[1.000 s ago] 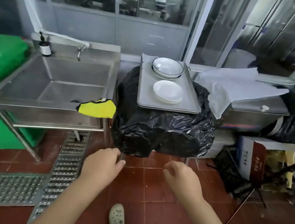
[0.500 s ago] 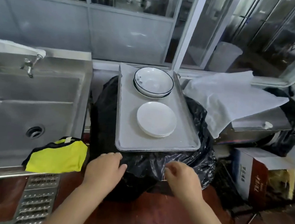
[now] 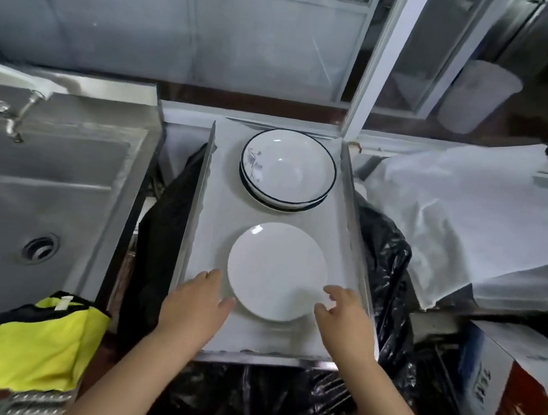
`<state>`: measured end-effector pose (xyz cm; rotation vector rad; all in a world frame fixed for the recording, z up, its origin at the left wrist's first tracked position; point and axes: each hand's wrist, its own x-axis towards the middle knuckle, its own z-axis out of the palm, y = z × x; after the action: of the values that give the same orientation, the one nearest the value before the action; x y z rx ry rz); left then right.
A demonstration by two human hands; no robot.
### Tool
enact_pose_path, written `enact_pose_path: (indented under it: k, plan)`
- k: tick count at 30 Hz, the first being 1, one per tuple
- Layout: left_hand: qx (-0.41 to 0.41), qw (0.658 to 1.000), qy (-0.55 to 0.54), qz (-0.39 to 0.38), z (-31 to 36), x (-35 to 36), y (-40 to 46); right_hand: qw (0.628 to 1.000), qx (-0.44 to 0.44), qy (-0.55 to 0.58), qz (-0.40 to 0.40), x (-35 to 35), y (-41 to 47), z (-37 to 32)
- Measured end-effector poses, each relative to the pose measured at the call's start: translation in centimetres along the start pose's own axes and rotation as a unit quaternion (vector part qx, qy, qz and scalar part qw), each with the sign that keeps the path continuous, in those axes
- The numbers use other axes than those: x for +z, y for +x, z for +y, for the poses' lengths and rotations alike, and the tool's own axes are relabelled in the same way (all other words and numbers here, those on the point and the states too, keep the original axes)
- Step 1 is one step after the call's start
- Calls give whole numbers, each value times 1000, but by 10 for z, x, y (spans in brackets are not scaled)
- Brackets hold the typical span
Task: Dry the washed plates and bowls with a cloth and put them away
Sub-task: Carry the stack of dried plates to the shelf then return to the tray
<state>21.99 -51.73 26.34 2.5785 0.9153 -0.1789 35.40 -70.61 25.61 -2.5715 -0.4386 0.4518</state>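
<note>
Both hands sit over the near end of the tray point(image 3: 357, 248), one on each side of the white plates point(image 3: 276, 271). From my remote view the left hand point(image 3: 196, 304) lies with its fingers loosely extended and its thumb reaching toward the near-left rim of the plates; I cannot tell whether the thumb actually touches the rim. The right hand point(image 3: 345, 314) mirrors it at the near-right rim, fingers slightly bent and spread, grasping nothing that I can see. Neither hand has closed around anything.

The plates form a small stack toward the near edge of the tray, roughly centred between its left and right sides. At the far end of the same tray I see the bowls point(image 3: 287, 169), nested in a stack, white with a dark blue rim line and a small floral mark on the inner left wall. Plates and bowls stand apart with a strip of tray between them.

The tray rests on something wrapped in a black plastic bag point(image 3: 384, 255). Off its left side is a steel sink point(image 3: 37, 185) with a tap point(image 3: 11, 116) at the far-left corner, and the yellow and black cloth point(image 3: 24, 345) lies on the sink's near edge, well apart from both hands. Right of the tray I see a crumpled white sheet point(image 3: 472, 211) and a printed cardboard box point(image 3: 513, 385).
</note>
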Motion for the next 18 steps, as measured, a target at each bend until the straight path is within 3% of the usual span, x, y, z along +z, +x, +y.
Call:
enact_pose_path:
  k: [10, 18]
  plan:
    - [-156, 981, -108, -39, 27, 27, 82, 996, 14, 28, -81, 18, 101, 16]
    - [-192, 955, -222, -41, 22, 43, 101, 993, 39, 84, -77, 30, 126, 15]
